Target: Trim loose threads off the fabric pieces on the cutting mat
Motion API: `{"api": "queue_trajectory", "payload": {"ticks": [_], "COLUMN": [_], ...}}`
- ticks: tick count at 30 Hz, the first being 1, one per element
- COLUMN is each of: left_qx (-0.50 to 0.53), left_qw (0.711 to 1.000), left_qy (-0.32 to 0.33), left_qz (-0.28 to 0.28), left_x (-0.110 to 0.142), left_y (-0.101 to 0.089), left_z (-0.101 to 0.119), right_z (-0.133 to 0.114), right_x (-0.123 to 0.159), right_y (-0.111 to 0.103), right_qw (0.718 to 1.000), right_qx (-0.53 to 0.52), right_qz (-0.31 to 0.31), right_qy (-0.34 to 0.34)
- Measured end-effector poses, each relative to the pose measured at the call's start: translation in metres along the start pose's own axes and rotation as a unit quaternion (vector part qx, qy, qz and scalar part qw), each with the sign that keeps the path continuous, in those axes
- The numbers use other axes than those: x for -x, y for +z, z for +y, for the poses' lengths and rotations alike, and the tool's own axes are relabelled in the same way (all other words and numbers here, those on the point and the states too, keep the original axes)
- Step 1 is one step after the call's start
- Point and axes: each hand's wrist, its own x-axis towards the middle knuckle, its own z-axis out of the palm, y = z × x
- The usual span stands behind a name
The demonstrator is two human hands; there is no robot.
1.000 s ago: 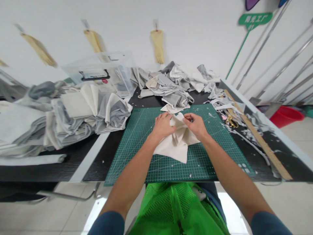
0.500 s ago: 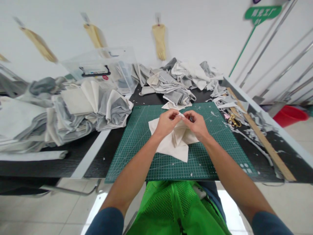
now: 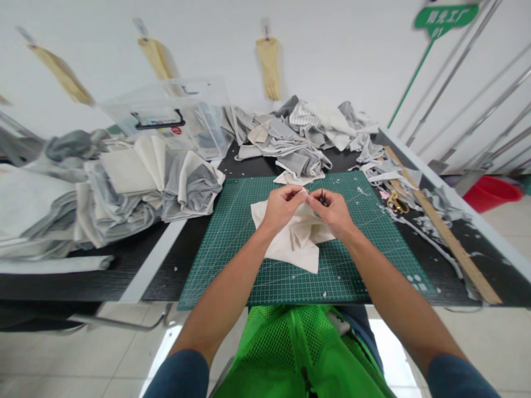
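A cream cloth [image 3: 292, 257] lies crumpled on the green cutting mat [image 3: 232, 237], its upper edge lifted and bunched. My left hand [image 3: 284, 207] pinches that edge between thumb and fingers. Close beside it, my right hand [image 3: 332, 211] is closed on the same edge, thumb tip near the left thumb. A small dark object [image 3: 323, 198] shows within the curled fingers of my right hand; its kind I cannot make out. The bit of fabric between the fingertips is mostly hidden.
Piles of grey and cream cloth stand at left [image 3: 124, 182] and behind the mat [image 3: 290, 138]. A clear plastic box [image 3: 166, 110] is at the back left. On the right lie gold-handled scissors [image 3: 398, 204], fabric scraps and a long wooden ruler [image 3: 448, 235]. A red bucket [image 3: 492, 193] stands beyond.
My fingertips have shifted slightly on the cloth's edge, and the raised folds beneath have slumped a little. Both hands stay in nearly the same place; the view has moved slightly.
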Motion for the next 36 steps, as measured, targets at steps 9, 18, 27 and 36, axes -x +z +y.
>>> {"api": "queue_trajectory", "payload": {"ticks": [9,18,27,36], "left_qx": [-0.114,-0.229,-0.067,-0.046], "left_qw": [0.993,0.973,0.996,0.997], "left_qy": [0.007,0.02,-0.028,-0.049], "left_qz": [0.007,-0.022,-0.052,-0.028], "left_x": [0.0,0.003,-0.002,-0.005], "left_y": [-0.004,-0.004,-0.007,-0.009], "left_z": [-0.001,0.007,0.004,0.003], "right_z": [-0.004,0.005,0.007,0.004], "right_x": [0.0,-0.003,-0.002,-0.002], "right_y": [0.003,0.003,0.007,0.002], "right_qw": [0.999,0.995,0.996,0.998], "right_qx": [0.009,0.057,-0.077,-0.015], "right_qz": [0.018,0.051,0.037,0.061], "right_qy": [-0.029,-0.062,0.022,0.02]}}
